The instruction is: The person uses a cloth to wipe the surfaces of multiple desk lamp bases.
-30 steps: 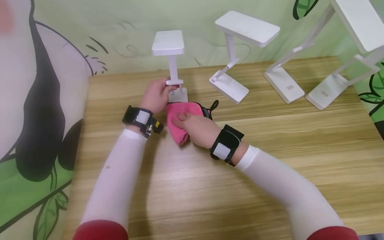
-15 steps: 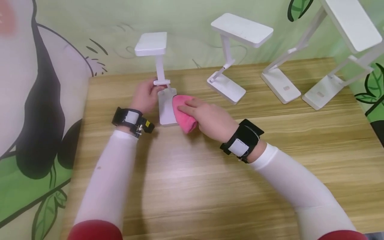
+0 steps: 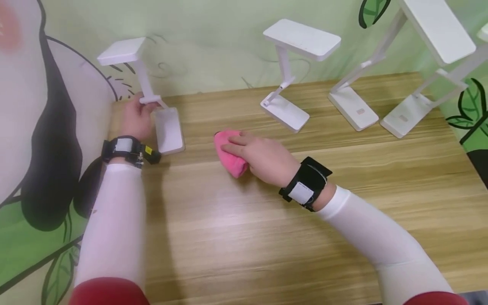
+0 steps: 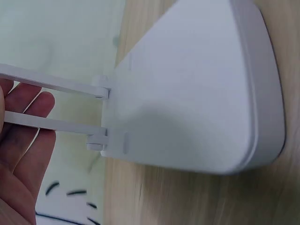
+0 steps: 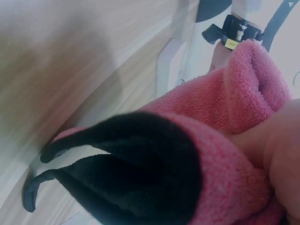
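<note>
A white folding desk lamp (image 3: 169,130) is at the table's left end, its flat head (image 3: 123,51) over the back edge. My left hand (image 3: 137,119) grips the lamp at its lower arm. In the left wrist view, curled fingers (image 4: 41,105) pass behind the two thin arm rods, close to the lamp base (image 4: 183,89). Near the middle of the table, my right hand (image 3: 268,161) holds a folded pink cloth (image 3: 228,154). The right wrist view shows the cloth's fuzzy pink side and its black trim (image 5: 126,136); part of that hand is out of frame.
Three more white desk lamps stand along the back: one mid-table (image 3: 286,111), one to its right (image 3: 353,108), one at the right end (image 3: 406,114). A painted wall (image 3: 213,51) rises behind the wooden table (image 3: 236,254).
My left hand has carried the lamp leftward to the table's left end. The pink cloth has come off the lamp's base; my right hand keeps it near mid-table, now apart from the lamp.
</note>
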Available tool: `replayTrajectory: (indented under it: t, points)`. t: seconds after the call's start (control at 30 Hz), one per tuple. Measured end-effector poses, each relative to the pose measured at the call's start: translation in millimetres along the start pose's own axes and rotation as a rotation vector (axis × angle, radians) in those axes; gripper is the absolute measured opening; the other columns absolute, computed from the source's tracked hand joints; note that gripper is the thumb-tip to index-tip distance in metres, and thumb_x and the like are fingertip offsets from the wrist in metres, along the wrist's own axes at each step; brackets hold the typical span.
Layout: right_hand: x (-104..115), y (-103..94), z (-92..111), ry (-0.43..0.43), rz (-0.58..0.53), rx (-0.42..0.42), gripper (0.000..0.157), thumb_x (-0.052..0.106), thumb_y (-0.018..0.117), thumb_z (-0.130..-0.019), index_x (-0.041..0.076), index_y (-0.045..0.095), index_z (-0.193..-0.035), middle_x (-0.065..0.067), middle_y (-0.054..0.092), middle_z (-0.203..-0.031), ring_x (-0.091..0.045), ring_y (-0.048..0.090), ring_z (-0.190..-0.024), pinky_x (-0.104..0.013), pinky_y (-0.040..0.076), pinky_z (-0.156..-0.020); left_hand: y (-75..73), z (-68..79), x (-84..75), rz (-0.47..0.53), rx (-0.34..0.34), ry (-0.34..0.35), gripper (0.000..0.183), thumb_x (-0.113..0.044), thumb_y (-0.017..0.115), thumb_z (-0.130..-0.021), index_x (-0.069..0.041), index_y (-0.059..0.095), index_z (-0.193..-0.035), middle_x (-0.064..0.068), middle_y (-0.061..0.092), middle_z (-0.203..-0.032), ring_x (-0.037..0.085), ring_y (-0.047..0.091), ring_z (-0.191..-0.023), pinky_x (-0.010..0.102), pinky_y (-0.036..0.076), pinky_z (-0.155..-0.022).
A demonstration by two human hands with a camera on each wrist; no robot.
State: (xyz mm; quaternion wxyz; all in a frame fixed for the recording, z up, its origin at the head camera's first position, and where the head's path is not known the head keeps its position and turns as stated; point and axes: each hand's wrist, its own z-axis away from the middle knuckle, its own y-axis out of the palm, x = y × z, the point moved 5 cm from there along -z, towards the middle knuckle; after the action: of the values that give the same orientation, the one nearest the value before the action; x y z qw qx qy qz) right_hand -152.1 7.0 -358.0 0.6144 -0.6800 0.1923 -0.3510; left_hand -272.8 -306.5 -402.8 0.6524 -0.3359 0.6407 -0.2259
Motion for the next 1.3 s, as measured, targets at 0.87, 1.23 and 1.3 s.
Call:
replayTrajectory:
  t: [0.87,1.23,1.3]
  points:
    - [-6,1.9,0,0.049,0.004,0.025,0.058,-0.003,0.045,-0.086,0.026,0.048,-0.137,-0.006,0.047,-0.143,-0.029,0.050,-0.124,-0.045,0.056,-0.074,-12.4,15.5,-2.7,0.397,-0.177,-0.114,0.052,-0.021,0.059,-0.090,-0.028,0.039,-0.137,-0.001,0.040,-0.145,0.016,0.035,-0.135,0.043,0.025,-0.116]
    - [-20,-5.5,-1,0.115,0.007,0.023,0.052,0.003,0.053,-0.088,0.021,0.049,-0.136,-0.006,0.051,-0.139,-0.027,0.059,-0.111,-0.039,0.054,-0.074,-30.7,54.2,-42.7,0.311,-0.560,0.015,0.054,-0.004,0.053,-0.087,-0.030,0.042,-0.133,-0.013,0.033,-0.133,0.004,0.034,-0.117,0.027,0.033,-0.097]
    - [-23,-8.8,0,0.123,0.014,0.017,0.051,0.004,0.055,-0.088,0.021,0.050,-0.136,-0.005,0.051,-0.139,-0.027,0.060,-0.109,-0.039,0.054,-0.075,-33.2,62.7,-53.5,0.309,-0.652,0.076,0.052,0.001,0.053,-0.084,-0.026,0.048,-0.128,-0.009,0.035,-0.130,0.004,0.036,-0.116,0.026,0.034,-0.096]
